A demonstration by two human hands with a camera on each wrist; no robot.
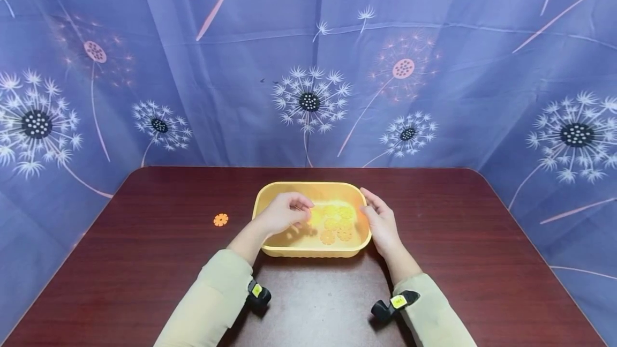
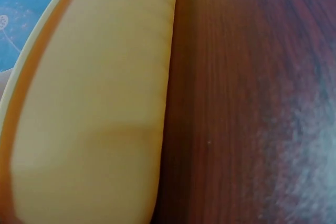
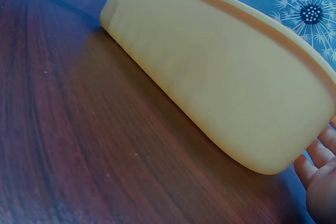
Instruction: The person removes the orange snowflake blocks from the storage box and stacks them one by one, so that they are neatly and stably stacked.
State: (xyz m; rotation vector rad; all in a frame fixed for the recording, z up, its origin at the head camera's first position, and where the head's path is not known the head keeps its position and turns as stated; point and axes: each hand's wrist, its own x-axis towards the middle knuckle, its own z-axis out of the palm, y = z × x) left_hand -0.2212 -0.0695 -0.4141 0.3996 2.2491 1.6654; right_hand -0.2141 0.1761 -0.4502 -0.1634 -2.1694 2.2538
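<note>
A yellow plastic basin [image 1: 312, 252] stands on the table, holding several yellow flower-shaped plastic pieces [image 1: 328, 237] towards its right side. My left hand [image 1: 284, 213] reaches over the near left rim into the basin, fingers bent above its floor beside the pieces. Whether a piece sits between those fingertips is unclear. With my right hand [image 1: 382, 224] I hold the basin's right end, thumb at the rim and fingers along the outside. In the right wrist view, the fingers [image 3: 320, 153] lie against the outer wall of the basin [image 3: 210, 66]. The left wrist view shows only the basin's outer wall [image 2: 100, 93].
A single orange flower-shaped piece [image 1: 220, 220] lies on the dark red wooden table [image 1: 159, 261], left of the basin. Behind the table and at both sides hangs a blue curtain [image 1: 231, 95] with dandelion prints. Black straps with small cameras [image 1: 259, 293] sit on both wrists.
</note>
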